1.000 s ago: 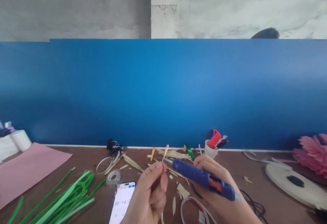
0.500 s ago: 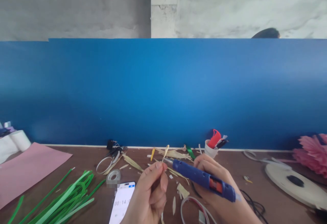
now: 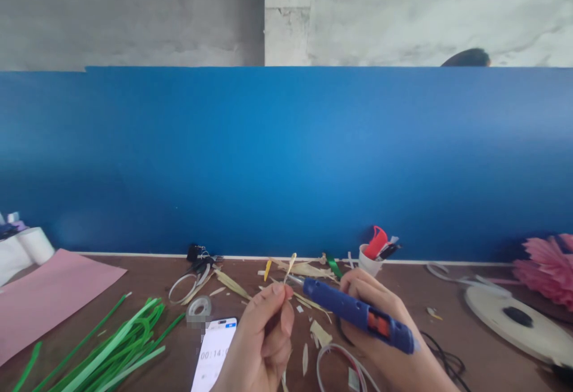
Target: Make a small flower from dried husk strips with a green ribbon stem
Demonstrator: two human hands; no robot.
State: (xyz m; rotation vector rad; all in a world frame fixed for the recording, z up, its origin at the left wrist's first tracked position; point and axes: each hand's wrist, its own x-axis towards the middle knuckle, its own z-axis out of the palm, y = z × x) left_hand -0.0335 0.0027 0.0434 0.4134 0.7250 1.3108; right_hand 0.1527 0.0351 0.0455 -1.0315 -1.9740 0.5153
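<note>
My left hand (image 3: 267,326) pinches a small pale-yellow strip (image 3: 290,265), perhaps dried husk, whose tip points up past my thumb and finger. Wrapped round a blue hot glue gun (image 3: 353,311) is my right hand (image 3: 380,314), partly hidden behind the tool's body. The glue gun's metal nozzle points left, right beside the strip and my left fingertips; whether it touches them I cannot tell. Under and beyond both hands, dried husk pieces (image 3: 308,269) and scraps lie scattered on the brown table (image 3: 403,284).
Green pipe cleaners (image 3: 120,344), pink paper (image 3: 58,296), a tape roll (image 3: 199,307), scissors (image 3: 197,275) and a phone (image 3: 215,353) showing a timer lie left. A white cup (image 3: 369,262) of tools, a pale round base (image 3: 514,323) and pink paper petals (image 3: 546,267) stand right. A blue partition (image 3: 286,165) rises behind.
Almost nothing differs. The glue gun's nozzle has shifted very slightly beside the strip, while my left hand stays in place.
</note>
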